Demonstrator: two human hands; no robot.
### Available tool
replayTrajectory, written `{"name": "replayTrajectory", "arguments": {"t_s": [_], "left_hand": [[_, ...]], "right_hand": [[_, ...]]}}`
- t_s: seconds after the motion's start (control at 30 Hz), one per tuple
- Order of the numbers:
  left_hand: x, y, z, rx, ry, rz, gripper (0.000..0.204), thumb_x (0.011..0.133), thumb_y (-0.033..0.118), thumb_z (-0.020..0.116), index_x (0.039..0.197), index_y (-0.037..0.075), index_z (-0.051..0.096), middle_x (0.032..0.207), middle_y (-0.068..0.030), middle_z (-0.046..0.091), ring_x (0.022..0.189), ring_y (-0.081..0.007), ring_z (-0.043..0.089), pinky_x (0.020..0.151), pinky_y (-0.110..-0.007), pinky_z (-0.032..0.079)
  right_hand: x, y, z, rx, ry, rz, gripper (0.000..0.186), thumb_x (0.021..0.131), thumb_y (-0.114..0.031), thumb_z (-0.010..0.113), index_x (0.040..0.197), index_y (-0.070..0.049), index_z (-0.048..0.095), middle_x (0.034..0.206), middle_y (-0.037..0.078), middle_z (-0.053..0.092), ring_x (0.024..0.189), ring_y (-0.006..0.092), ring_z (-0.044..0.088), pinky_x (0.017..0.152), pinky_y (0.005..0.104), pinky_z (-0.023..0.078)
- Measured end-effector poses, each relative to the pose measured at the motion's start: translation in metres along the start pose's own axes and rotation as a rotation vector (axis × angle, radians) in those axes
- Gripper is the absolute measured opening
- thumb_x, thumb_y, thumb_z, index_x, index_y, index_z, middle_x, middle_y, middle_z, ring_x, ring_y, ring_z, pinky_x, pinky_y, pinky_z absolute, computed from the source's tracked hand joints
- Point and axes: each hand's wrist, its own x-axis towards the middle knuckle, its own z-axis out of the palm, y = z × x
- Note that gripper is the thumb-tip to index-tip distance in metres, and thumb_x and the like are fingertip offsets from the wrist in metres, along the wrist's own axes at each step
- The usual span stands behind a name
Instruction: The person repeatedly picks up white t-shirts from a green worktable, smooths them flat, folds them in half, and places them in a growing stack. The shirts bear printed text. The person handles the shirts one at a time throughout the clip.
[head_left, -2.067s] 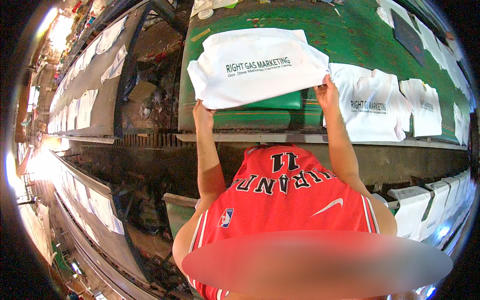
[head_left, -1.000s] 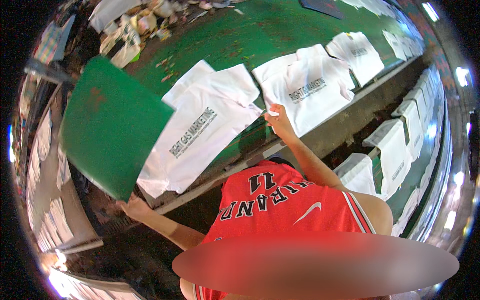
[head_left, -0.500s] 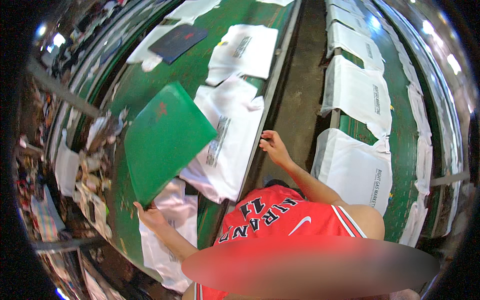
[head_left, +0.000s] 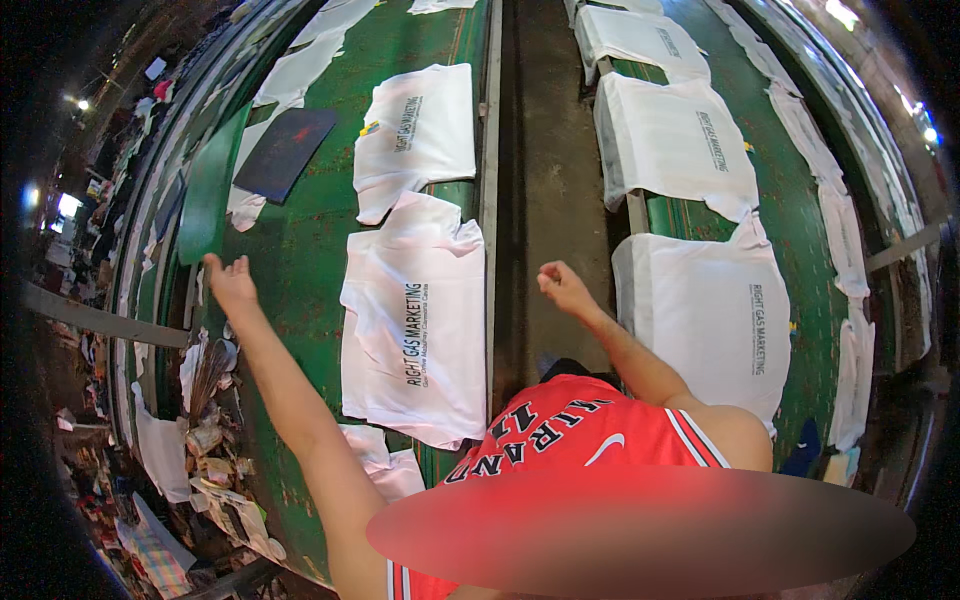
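The head view shows the person's left hand [head_left: 232, 287] reaching to the far left side of the green tabletop [head_left: 300, 250], its fingers parted, with the fingertips at the lower end of a thin green board [head_left: 212, 195]; whether they bear on it or are just clear of it, I cannot tell. The board stands tilted up along that side, near a flat dark board [head_left: 285, 155] that lies partly over white cloth. The right hand [head_left: 567, 287] hangs above the walkway [head_left: 545, 170], fingers curled inward; nothing shows in it, though I cannot tell whether the fingertips press together. The green board looks stiff and fairly light, smooth enough to slide in a loose grip, so a corner or edge pinched between thumb and fingers would likely serve best. Just right of the reaching arm, a white shirt [head_left: 415, 330] with dark lettering lies flat on the tabletop, another shirt [head_left: 420, 135] beyond it; the cloth seems soft and limp, likely to wrinkle, and is probably best taken by the hem or shoulders, away from the print. As for containers, I can make out none for certain; a pale crumpled piece [head_left: 238, 512] among the scraps at lower left may be a bag, its contents hidden.
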Motion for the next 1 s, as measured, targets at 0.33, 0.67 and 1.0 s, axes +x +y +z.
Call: {"name": "replayTrajectory", "arguments": {"t_s": [0.33, 0.67, 1.0], "left_hand": [[-0.279, -0.135, -0.198, 0.504, -0.308, -0.201, 0.038, 0.103, 0.023, 0.065, 0.133, 0.0, 0.061, 0.137, -0.0125, 0.062, 0.123, -0.0202, 0.06, 0.102, -0.034, 0.05], [-0.336, -0.119, -0.221, 0.64, -0.262, -0.09, 0.028, 0.101, 0.02, 0.067, 0.118, -0.002, 0.063, 0.126, -0.0127, 0.068, 0.109, -0.0165, 0.062, 0.096, -0.029, 0.049], [-0.347, -0.176, 0.005, 0.877, -0.928, 0.2, 0.017, 0.092, 0.007, 0.071, 0.107, 0.0, 0.067, 0.12, -0.0129, 0.07, 0.104, -0.0246, 0.068, 0.088, -0.034, 0.055]], "right_hand": [[-0.122, 0.003, 0.028, -0.598, -0.579, -0.221, 0.036, 0.097, -0.03, 0.066, 0.12, -0.002, 0.065, 0.119, 0.021, 0.063, 0.115, 0.0384, 0.06, 0.1, 0.0448, 0.049], [-0.096, 0.012, 0.0, -0.71, -0.606, -0.224, 0.036, 0.099, -0.031, 0.062, 0.12, -0.002, 0.065, 0.118, 0.022, 0.064, 0.116, 0.0409, 0.059, 0.1, 0.0471, 0.048], [-0.036, 0.008, -0.084, -0.749, -0.45, -0.227, 0.033, 0.099, -0.028, 0.062, 0.119, -0.003, 0.064, 0.116, 0.021, 0.063, 0.113, 0.0393, 0.061, 0.099, 0.0449, 0.048]]}}
